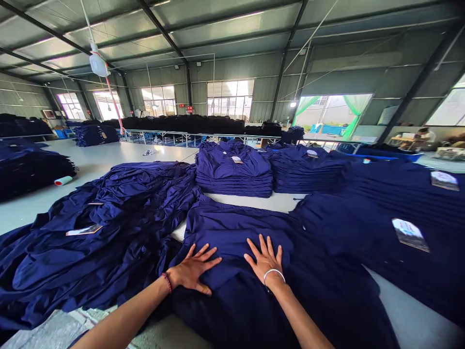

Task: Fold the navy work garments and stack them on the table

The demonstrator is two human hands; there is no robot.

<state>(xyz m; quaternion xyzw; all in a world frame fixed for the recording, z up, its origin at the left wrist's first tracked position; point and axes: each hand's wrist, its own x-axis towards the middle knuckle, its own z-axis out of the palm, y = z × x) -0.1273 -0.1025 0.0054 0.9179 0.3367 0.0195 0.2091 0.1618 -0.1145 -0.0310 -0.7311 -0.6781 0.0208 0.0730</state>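
A navy blue garment [236,300] lies spread out on the table in front of me. On its left part rests my left hand [194,269], palm down with the fingers spread. My right hand [266,261] presses flat on the same cloth a little to the right, fingers also apart. A red beaded bracelet [167,282] circles the left wrist, and a white bangle [273,276] the right. Left of the garment sprawls a loose heap of navy garments [119,232] with a paper tag [84,230] on top. The garment's near edge runs out of view.
Behind the garment stands a neat stack of folded navy garments [234,169], with another stack [308,165] beside it. Tagged garments [378,223] are piled on the right. A thread cone [63,181] lies on the pale table [145,152]. A lamp [99,64] hangs overhead.
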